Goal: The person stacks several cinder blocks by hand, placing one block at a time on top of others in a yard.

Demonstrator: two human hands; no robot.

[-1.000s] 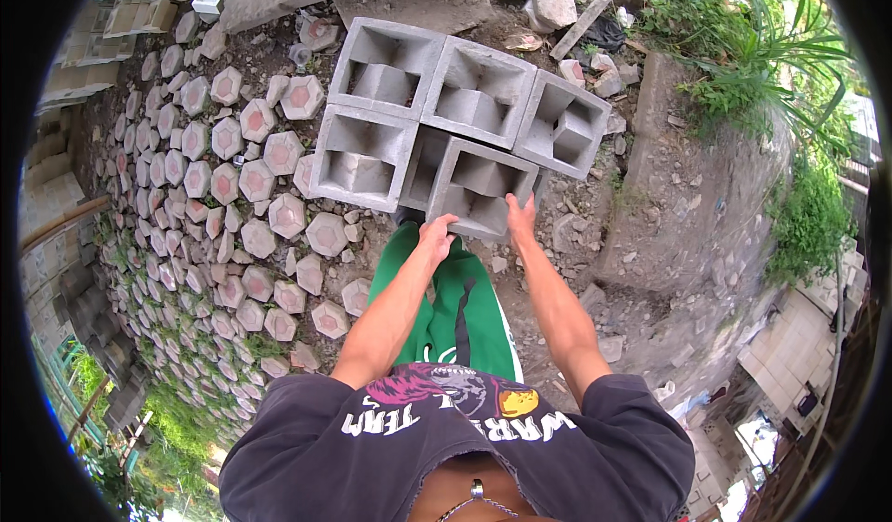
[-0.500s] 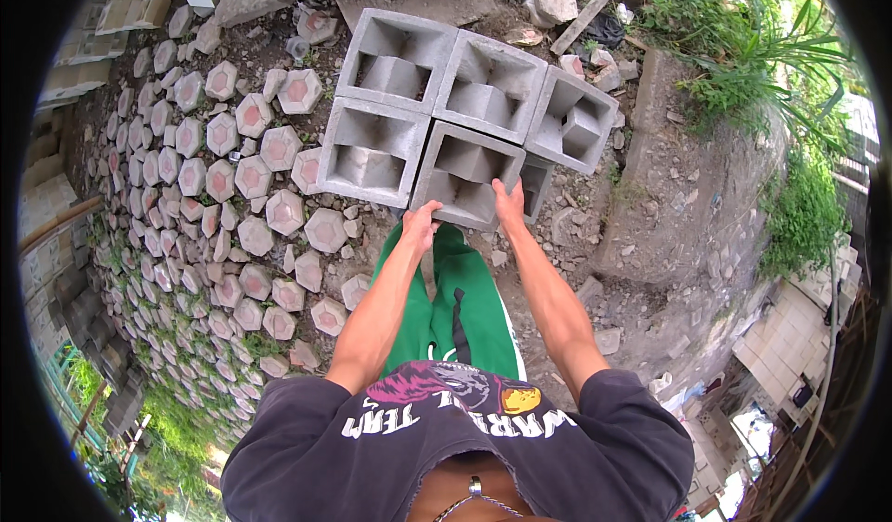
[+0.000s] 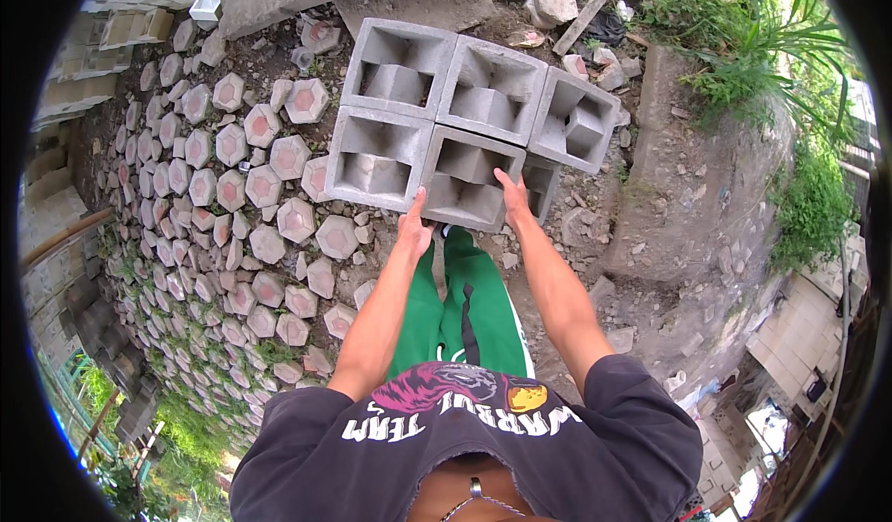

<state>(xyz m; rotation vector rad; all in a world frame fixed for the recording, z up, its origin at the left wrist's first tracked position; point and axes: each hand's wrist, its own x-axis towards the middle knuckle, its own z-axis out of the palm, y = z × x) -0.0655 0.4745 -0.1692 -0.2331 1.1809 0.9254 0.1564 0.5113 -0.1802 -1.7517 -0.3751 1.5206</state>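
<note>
A grey concrete block (image 3: 462, 202) with large hollows stands in the near row, against the blocks beside and beyond it. My left hand (image 3: 415, 231) is at its near left corner, thumb pointing up along the seam with the left neighbour block (image 3: 376, 116); the other fingers are mostly hidden. On the opposite side, my right hand (image 3: 513, 198) grips the block's right edge, its thumb over the top rim. Two more blocks, a middle one (image 3: 448, 68) and a right one (image 3: 557, 92), make up the far row with a left one (image 3: 356, 57).
Hexagonal pavers (image 3: 295, 220) with reddish centres cover the ground at left. Another block (image 3: 542, 187) sits lower beside my right hand. Rubble (image 3: 581, 229) and a raised earth bank (image 3: 692, 178) lie at right, with green plants (image 3: 743, 57) behind. A wooden stick (image 3: 595, 11) lies beyond the blocks.
The near block has turned slightly and sits closer to its left neighbour. My left thumb has moved up to the seam, and my right thumb reaches further over the rim.
</note>
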